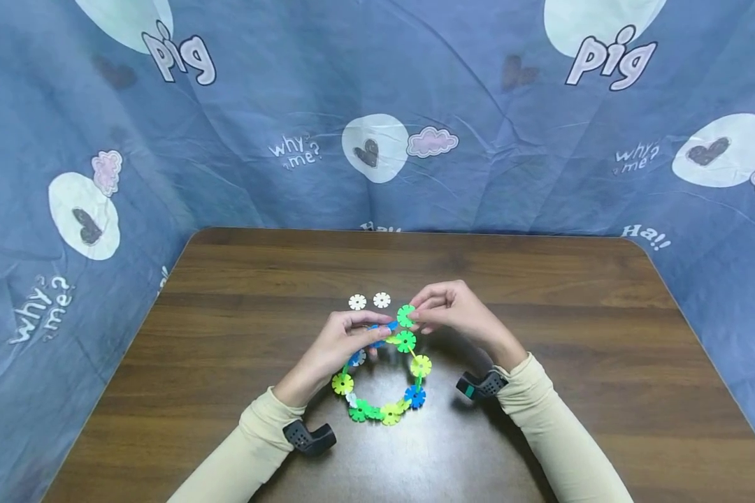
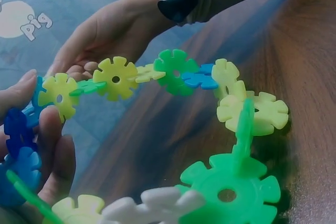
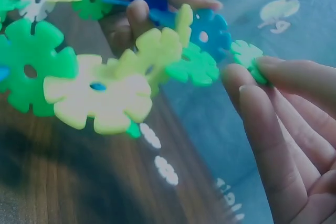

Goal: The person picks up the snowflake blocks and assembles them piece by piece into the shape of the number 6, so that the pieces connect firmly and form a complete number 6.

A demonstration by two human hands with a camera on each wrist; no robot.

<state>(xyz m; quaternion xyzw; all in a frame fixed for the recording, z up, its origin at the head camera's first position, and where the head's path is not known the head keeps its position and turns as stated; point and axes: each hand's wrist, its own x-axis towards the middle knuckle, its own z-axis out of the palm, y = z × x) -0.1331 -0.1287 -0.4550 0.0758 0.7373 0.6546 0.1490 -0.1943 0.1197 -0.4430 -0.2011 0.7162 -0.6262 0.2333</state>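
A ring of interlocking plastic flower discs (image 1: pixel 390 413) in green, yellow, blue and white hangs over the table between the hands. My left hand (image 1: pixel 342 342) grips the ring at its upper left, where the left wrist view shows dark blue discs (image 2: pixel 20 129) between thumb and fingers. With thumb and fingertips, my right hand (image 1: pixel 458 312) pinches a green disc (image 1: pixel 405 316) at the ring's top. In the right wrist view that green disc (image 3: pixel 247 57) is beside a lighter blue disc (image 3: pixel 210 34); whether their slots are joined I cannot tell.
Two loose white discs (image 1: pixel 370 301) lie on the brown wooden table (image 1: pixel 541 279) just beyond the hands. A blue printed cloth (image 1: pixel 239 161) hangs behind the table and along its sides. Each wrist wears a black camera (image 1: pixel 311 439).
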